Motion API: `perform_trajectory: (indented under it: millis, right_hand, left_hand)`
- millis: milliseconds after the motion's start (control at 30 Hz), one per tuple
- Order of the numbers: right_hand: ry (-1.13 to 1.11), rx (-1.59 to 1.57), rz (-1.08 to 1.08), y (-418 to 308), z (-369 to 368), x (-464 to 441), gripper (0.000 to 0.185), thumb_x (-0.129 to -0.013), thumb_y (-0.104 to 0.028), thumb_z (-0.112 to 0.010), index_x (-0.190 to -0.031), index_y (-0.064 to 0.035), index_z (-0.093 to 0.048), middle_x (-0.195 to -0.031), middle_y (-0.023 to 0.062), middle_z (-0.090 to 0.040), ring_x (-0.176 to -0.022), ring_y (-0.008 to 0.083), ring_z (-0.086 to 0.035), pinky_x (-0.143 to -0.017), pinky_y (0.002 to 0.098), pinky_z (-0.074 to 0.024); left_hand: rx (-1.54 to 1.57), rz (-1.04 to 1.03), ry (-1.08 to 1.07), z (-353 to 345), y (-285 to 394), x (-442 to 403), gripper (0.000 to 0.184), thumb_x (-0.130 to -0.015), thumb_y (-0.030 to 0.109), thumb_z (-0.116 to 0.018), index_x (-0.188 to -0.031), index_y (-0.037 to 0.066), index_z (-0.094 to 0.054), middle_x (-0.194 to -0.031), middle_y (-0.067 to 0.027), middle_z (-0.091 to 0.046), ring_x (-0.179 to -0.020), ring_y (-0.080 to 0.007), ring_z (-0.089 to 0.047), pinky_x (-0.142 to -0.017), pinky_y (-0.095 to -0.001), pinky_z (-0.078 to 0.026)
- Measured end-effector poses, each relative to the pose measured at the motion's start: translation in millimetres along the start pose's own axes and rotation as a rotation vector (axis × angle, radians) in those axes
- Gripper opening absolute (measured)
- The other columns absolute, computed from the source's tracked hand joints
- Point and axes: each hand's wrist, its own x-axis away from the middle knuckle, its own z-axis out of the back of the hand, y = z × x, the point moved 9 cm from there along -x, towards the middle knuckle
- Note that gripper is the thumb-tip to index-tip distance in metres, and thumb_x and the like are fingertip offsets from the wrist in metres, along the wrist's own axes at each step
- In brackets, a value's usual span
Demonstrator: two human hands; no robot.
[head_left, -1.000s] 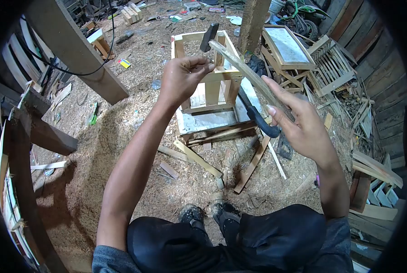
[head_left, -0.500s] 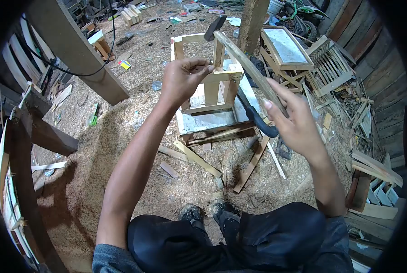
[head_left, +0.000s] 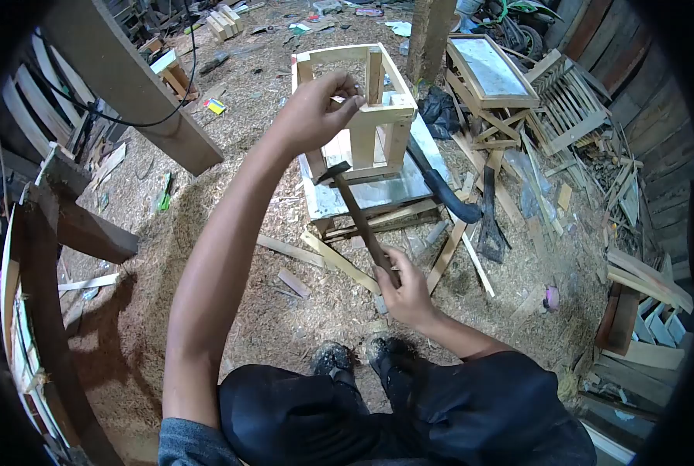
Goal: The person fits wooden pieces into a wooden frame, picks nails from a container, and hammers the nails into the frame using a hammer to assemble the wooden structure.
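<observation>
My right hand (head_left: 406, 292) is wrapped round the wooden handle of a hammer (head_left: 362, 223). The hammer tilts up and away from me, its dark metal head in front of the lower part of a pale wooden frame (head_left: 378, 115). My left hand (head_left: 321, 109) is closed with its fingers curled at the frame's near top rail. Whatever those fingers hold, if anything, is too small or hidden to name. The frame stands on a low, white-topped bench (head_left: 339, 203). A tool with a curved dark handle (head_left: 449, 199) lies along the bench's right side.
Wood strips (head_left: 339, 264) and shavings cover the ground before my feet. A dark flat-bladed tool (head_left: 490, 225) lies to the right of the bench. Farther right stand a wooden piece with a pale panel (head_left: 483, 66) and a slatted rack (head_left: 572, 116). A thick post (head_left: 149, 85) leans at left.
My right hand has swung the hammer down and left, from above the frame to below its top rail. My left hand stays near the rail, slightly higher.
</observation>
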Motion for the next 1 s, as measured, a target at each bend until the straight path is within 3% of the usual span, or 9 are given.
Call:
perform_trajectory:
  millis: [67, 167, 233, 367, 567, 733, 833, 933, 1000]
  right_hand:
    - [0.016, -0.022, -0.003, 1.1, -12.4, -2.8, 0.036, -0.098, -0.016, -0.059, -0.126, 0.0037, -0.049, -0.090, 0.0138, -0.066, -0.075, 0.0205, -0.066, -0.063, 0.0351, -0.0511]
    - [0.065, 0.028, 0.030, -3.2, -19.3, -3.4, 0.034, -0.097, -0.014, -0.060, -0.124, 0.0041, -0.049, -0.094, 0.0158, -0.067, -0.077, 0.0235, -0.067, -0.066, 0.0368, -0.0520]
    - [0.008, -0.079, -0.111, 7.6, -28.1, -5.6, 0.036, -0.098, -0.013, -0.060, -0.126, 0.0057, -0.048, -0.103, 0.0180, -0.067, -0.091, 0.0211, -0.066, -0.074, 0.0344, -0.0540]
    - [-0.008, -0.140, -0.064, 14.8, -36.3, -6.9, 0.037, -0.098, -0.015, -0.061, -0.126, 0.0051, -0.048, -0.104, 0.0168, -0.065, -0.090, 0.0190, -0.065, -0.069, 0.0318, -0.0546]
    - [0.044, -0.053, -0.054, 7.6, -15.1, 5.8, 0.034, -0.096, -0.012, -0.063, -0.123, 0.0033, -0.050, -0.098, 0.0168, -0.067, -0.084, 0.0222, -0.069, -0.067, 0.0333, -0.0542]
    - [0.042, -0.246, 0.012, 13.7, 17.3, 11.1, 0.039, -0.097, -0.015, -0.062, -0.126, 0.0060, -0.045, -0.087, 0.0083, -0.062, -0.063, 0.0078, -0.059, -0.046, 0.0230, -0.0435]
    - [0.181, -0.201, 0.204, -14.0, 49.4, -12.0, 0.038, -0.098, -0.014, -0.061, -0.125, 0.0067, -0.045, -0.089, 0.0078, -0.059, -0.059, 0.0059, -0.055, -0.043, 0.0204, -0.0447]
    - [0.170, -0.261, 0.041, -27.2, 68.9, -41.4, 0.039, -0.099, -0.018, -0.059, -0.126, 0.0067, -0.045, -0.096, 0.0095, -0.057, -0.056, 0.0038, -0.051, -0.041, 0.0183, -0.0442]
    - [0.195, -0.254, 0.112, -46.8, 82.1, -60.1, 0.036, -0.100, -0.020, -0.058, -0.125, 0.0046, -0.047, -0.089, 0.0062, -0.058, -0.055, 0.0036, -0.050, -0.040, 0.0180, -0.0405]
  left_hand:
    - [-0.022, -0.044, -0.081, -4.2, 5.4, -3.5, 0.017, -0.101, 0.017, -0.060, -0.107, 0.001, -0.056, -0.077, -0.0001, -0.060, -0.076, -0.0078, -0.060, -0.070, -0.0264, -0.051]
    - [-0.025, -0.117, -0.039, -3.6, 2.0, -11.7, 0.015, -0.102, 0.016, -0.058, -0.106, 0.002, -0.055, -0.071, 0.0003, -0.055, -0.069, -0.0084, -0.055, -0.064, -0.0273, -0.047]
    - [-0.101, -0.044, -0.090, -9.5, 1.9, -8.7, 0.015, -0.101, 0.017, -0.058, -0.104, 0.002, -0.055, -0.069, -0.0001, -0.053, -0.066, -0.0089, -0.052, -0.061, -0.0281, -0.044]
    - [-0.195, 0.035, -0.097, -16.6, -2.1, -6.2, 0.017, -0.100, 0.018, -0.060, -0.104, 0.003, -0.055, -0.065, -0.0010, -0.051, -0.059, -0.0097, -0.044, -0.054, -0.0303, -0.036]
    - [-0.060, 0.011, -0.019, -9.0, -1.3, -2.7, 0.020, -0.097, 0.020, -0.066, -0.104, 0.001, -0.064, -0.073, -0.0017, -0.061, -0.068, -0.0081, -0.056, -0.062, -0.0280, -0.048]
    - [0.211, 0.203, 0.055, 10.4, -3.8, 4.8, 0.023, -0.095, 0.021, -0.071, -0.106, 0.001, -0.072, -0.085, -0.0038, -0.070, -0.074, -0.0063, -0.064, -0.064, -0.0211, -0.053]
    - [0.135, 0.196, 0.036, 11.9, 0.1, 6.9, 0.021, -0.095, 0.019, -0.070, -0.107, 0.002, -0.073, -0.087, -0.0053, -0.072, -0.076, -0.0061, -0.065, -0.064, -0.0208, -0.053]
    - [0.099, 0.142, 0.059, 3.2, -8.0, 3.9, 0.022, -0.096, 0.016, -0.068, -0.113, 0.003, -0.072, -0.089, -0.0046, -0.073, -0.076, -0.0061, -0.065, -0.066, -0.0208, -0.053]
    - [0.100, 0.114, 0.085, 0.7, -6.9, 3.7, 0.022, -0.096, 0.015, -0.067, -0.115, 0.003, -0.072, -0.088, -0.0038, -0.072, -0.077, -0.0064, -0.064, -0.068, -0.0213, -0.053]
